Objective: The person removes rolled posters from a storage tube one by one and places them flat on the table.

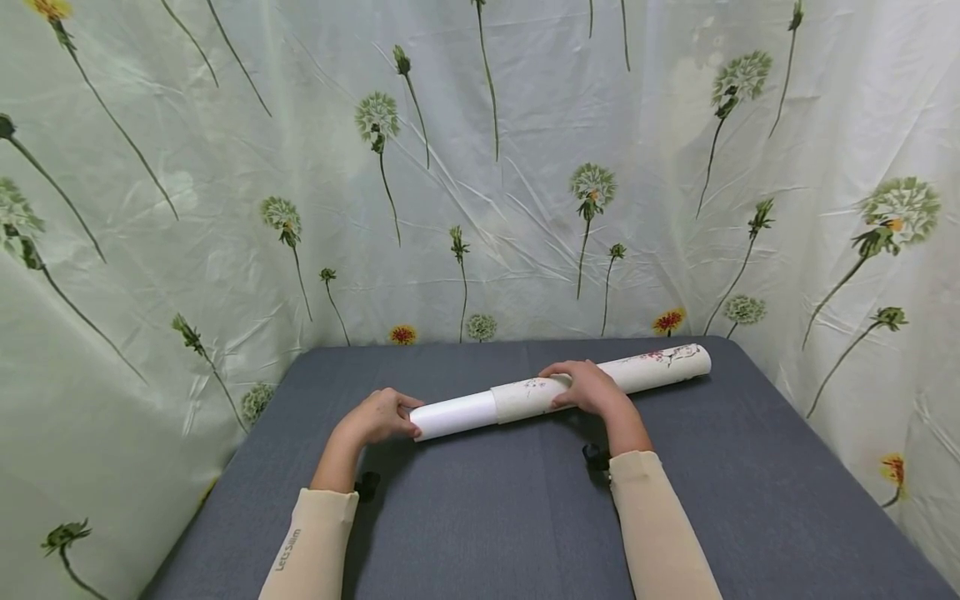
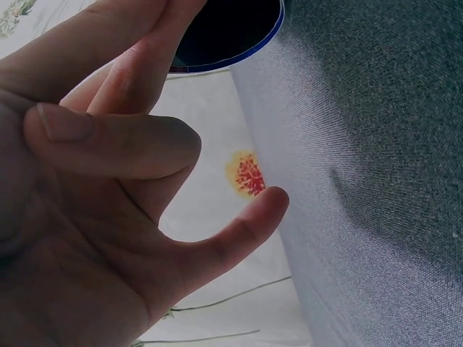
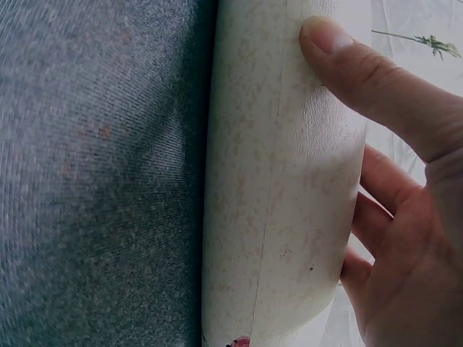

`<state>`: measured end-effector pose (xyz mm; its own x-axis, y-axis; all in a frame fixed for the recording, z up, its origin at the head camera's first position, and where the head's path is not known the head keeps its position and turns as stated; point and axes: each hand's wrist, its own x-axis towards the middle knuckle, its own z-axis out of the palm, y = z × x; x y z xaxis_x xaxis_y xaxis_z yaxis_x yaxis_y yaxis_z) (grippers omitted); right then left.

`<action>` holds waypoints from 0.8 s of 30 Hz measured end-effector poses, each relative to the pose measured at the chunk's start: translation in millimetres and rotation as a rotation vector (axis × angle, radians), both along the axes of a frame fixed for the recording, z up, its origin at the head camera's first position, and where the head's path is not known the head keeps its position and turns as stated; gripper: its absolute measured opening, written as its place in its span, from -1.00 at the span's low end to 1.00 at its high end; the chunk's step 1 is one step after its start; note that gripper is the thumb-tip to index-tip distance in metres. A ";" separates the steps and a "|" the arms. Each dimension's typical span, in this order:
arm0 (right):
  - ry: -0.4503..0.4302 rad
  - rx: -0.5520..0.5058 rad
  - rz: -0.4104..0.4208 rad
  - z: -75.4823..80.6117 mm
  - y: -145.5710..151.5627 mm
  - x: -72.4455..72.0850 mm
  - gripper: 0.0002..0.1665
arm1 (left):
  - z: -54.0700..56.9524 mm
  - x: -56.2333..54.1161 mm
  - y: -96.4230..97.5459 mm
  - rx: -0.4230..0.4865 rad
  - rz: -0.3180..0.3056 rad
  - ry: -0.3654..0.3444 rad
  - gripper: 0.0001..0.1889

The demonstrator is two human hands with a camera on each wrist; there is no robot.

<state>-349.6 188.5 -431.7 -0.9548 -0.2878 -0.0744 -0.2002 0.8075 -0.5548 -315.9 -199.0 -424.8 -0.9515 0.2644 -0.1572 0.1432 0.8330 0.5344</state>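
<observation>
A long pale tube [image 1: 652, 371] with red and dark blossom branches printed on it lies slantwise across the far part of the table. From its left end sticks out a narrower plain white tube [image 1: 453, 415]. My left hand [image 1: 378, 417] pinches the white tube's free end between thumb and fingers. In the left wrist view that end shows a dark round opening [image 2: 231, 32] with a blue rim. My right hand [image 1: 592, 389] grips the printed tube near its middle. In the right wrist view the thumb [image 3: 362, 76] presses its near side, while the other fingers reach round the far side.
The table [image 1: 480, 517] has a dark grey cloth cover. Behind it and at both sides hangs a pale curtain [image 1: 495, 200] printed with dandelions. Small black devices sit at the left wrist [image 1: 367, 486] and the right wrist [image 1: 596, 457].
</observation>
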 end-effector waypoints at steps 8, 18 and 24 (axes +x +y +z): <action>0.008 0.001 0.003 -0.6 1.7 -1.0 -0.35 | 1.9 0.7 -1.4 -0.002 -0.004 0.002 -0.43; 0.000 0.002 -0.010 -1.3 3.5 -1.2 -0.36 | 1.9 1.6 -2.7 0.002 -0.002 -0.001 -0.43; 0.009 0.001 -0.013 -3.0 5.5 -2.0 -0.37 | 1.8 1.6 -3.1 0.010 -0.004 0.002 -0.44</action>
